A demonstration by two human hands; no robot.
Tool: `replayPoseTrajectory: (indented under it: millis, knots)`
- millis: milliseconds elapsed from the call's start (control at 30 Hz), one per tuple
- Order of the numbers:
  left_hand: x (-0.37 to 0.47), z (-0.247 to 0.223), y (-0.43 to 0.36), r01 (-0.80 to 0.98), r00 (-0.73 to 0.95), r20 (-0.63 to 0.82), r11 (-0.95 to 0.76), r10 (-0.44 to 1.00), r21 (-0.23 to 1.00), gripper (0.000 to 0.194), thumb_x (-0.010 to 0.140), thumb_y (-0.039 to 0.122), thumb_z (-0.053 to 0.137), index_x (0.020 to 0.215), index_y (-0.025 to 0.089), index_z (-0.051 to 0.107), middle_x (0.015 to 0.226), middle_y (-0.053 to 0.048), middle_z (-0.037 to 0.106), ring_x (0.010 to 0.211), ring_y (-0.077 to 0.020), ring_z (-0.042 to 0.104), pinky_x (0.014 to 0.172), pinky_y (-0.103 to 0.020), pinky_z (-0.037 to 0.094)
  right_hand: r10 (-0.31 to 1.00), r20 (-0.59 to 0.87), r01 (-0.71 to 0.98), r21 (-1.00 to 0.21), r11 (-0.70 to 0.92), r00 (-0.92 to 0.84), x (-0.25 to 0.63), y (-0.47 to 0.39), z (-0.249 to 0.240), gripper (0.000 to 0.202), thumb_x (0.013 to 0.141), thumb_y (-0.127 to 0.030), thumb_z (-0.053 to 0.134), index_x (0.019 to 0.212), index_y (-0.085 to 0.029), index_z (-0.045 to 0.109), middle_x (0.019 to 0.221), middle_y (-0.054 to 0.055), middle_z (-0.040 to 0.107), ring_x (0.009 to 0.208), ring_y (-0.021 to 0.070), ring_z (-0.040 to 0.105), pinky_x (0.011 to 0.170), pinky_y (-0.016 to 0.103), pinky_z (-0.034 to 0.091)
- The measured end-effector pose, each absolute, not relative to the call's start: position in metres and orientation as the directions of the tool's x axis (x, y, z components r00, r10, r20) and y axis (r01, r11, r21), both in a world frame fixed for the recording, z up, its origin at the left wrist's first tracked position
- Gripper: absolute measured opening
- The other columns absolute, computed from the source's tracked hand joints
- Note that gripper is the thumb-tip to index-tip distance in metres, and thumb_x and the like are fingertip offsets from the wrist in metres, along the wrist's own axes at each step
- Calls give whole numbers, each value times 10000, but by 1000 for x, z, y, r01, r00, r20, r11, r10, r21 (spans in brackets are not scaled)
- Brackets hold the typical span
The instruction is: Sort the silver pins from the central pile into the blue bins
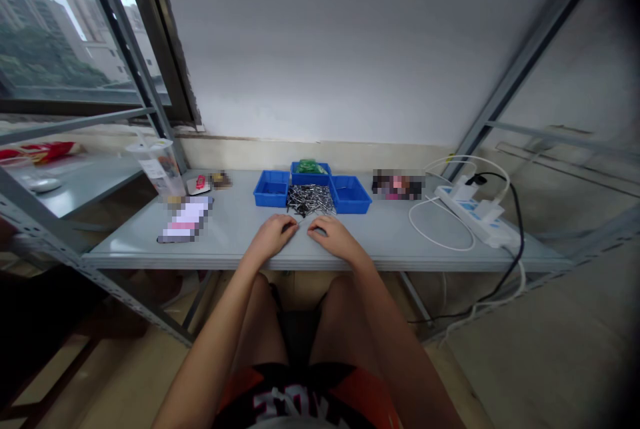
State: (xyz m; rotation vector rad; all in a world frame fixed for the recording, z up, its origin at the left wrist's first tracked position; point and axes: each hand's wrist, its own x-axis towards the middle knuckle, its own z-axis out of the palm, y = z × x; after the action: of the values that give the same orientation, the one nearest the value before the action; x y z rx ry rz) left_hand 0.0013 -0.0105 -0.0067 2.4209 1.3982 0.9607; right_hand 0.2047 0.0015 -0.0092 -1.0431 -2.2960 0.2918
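Note:
On the grey table, a heap of small shiny metal pieces, some dark, lies among three blue bins; their exact kind is too small to tell. My left hand rests just in front of the heap, thumb and fingers pinched together. Facing it across a small gap, my right hand is also closed in a pinch. Whatever either set of fingertips holds is too small to make out. The left blue bin and the right blue bin flank the heap. Behind it, the back blue bin contains green packets.
A phone, a plastic cup and a small red item are on the left. To the right lie a blurred dark object, a white power strip and looping cables. Metal uprights frame both ends.

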Motion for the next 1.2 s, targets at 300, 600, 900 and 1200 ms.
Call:
replayPoseTrajectory:
  millis: [300, 600, 900, 1200]
  knots:
    - [1, -8, -9, 688, 324, 425, -518, 846, 508, 196, 867, 278, 488, 886, 172, 652, 908, -61, 682, 856, -192, 598, 795, -287, 448, 822, 334, 810, -218, 544, -462, 199, 5, -17, 484, 905, -444, 431, 1276, -148, 526, 1347, 140, 485, 1274, 278, 400, 1065, 435, 296]
    - [0, -10, -8, 701, 320, 424, -513, 847, 495, 207, 862, 278, 497, 895, 169, 670, 926, -67, 687, 878, -197, 602, 813, -290, 453, 878, 295, 856, -250, 453, -378, 198, 8, -16, 565, 875, -515, 443, 1285, -134, 520, 1378, 161, 444, 1299, 294, 370, 1084, 437, 274]
    - [1, -8, -9, 712, 325, 408, -505, 853, 489, 245, 866, 293, 493, 934, 169, 694, 948, -76, 692, 896, -204, 601, 834, -297, 452, 858, 408, 660, -556, 505, -312, 207, 5, -13, 388, 855, -336, 531, 1208, -179, 560, 1199, 104, 603, 1115, 218, 546, 997, 385, 396]
    - [-1, -10, -8, 691, 361, 409, -535, 838, 486, 223, 849, 301, 528, 929, 187, 702, 924, -71, 687, 889, -206, 598, 825, -307, 454, 789, 426, 479, -632, 610, -443, 210, -5, -5, 202, 881, -270, 502, 1003, -206, 650, 1006, 43, 681, 940, 174, 615, 860, 318, 456]
